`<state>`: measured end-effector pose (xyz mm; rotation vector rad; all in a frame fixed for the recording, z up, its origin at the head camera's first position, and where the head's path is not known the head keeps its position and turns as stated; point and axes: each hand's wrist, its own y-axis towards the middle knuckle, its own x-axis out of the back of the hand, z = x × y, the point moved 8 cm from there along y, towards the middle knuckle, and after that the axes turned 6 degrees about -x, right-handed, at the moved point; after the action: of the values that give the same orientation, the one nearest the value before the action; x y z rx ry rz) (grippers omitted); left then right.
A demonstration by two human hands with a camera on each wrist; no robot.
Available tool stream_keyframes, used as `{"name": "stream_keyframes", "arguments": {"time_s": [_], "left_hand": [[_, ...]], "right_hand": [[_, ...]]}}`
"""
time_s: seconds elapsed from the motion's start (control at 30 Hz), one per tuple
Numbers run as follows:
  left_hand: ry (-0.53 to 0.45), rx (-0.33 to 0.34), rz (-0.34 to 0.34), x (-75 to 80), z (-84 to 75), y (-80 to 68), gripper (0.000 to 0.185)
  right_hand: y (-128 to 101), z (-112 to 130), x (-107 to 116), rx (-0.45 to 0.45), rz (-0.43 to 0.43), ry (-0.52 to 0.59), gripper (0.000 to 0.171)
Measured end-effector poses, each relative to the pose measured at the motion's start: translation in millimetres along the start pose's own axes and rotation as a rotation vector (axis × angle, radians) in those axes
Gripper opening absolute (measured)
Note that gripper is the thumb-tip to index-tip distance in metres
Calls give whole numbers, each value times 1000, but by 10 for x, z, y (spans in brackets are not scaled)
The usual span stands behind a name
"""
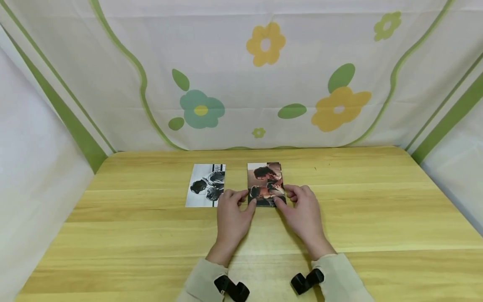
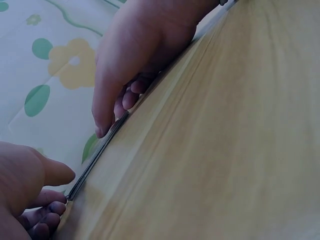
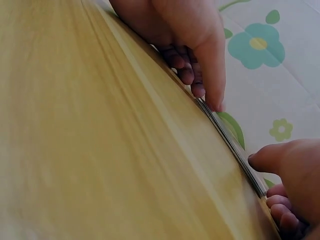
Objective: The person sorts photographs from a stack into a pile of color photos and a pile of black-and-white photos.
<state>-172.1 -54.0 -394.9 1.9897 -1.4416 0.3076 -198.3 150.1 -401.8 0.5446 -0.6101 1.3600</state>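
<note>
A thin stack of photo cards (image 1: 266, 180) lies on the wooden table, its top card printed with a brownish picture of people. At the stack's left near corner, my left hand (image 1: 233, 216) holds the edges between thumb and curled fingers. My right hand (image 1: 305, 214) grips the right near corner in the same way. Both wrist views show the stack's layered edge (image 2: 97, 157) between the two hands, low against the tabletop. Left of the stack lies a black-and-white photo card (image 1: 205, 184), its lower right corner close to the left hand and apart from the stack.
The light wooden table (image 1: 132, 235) reaches back to a white curtain (image 1: 234, 50) with green, yellow and teal flowers. White cloth hangs along both sides as well. Black camera mounts (image 1: 232, 288) sit on both sleeved wrists.
</note>
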Motion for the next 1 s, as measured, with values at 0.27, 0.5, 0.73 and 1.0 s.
{"name": "stream_keyframes", "arguments": {"time_s": [0.27,0.5,0.73,1.0], "left_hand": [[4,-12,8,18,-8,-8,29],[9,-18,14,22,-17,-14,32],[12,-11,27,19,-14,-19,34],[2,-9,29,25,-2,-24,34]], "right_hand": [[-13,18,-4,0,-1,-14,49],[-20,9,-15,15,-2,-15,50],[-33,8,-15,35,-6,-12,50],[-47,27,-13,36,-6,-15,49]]}}
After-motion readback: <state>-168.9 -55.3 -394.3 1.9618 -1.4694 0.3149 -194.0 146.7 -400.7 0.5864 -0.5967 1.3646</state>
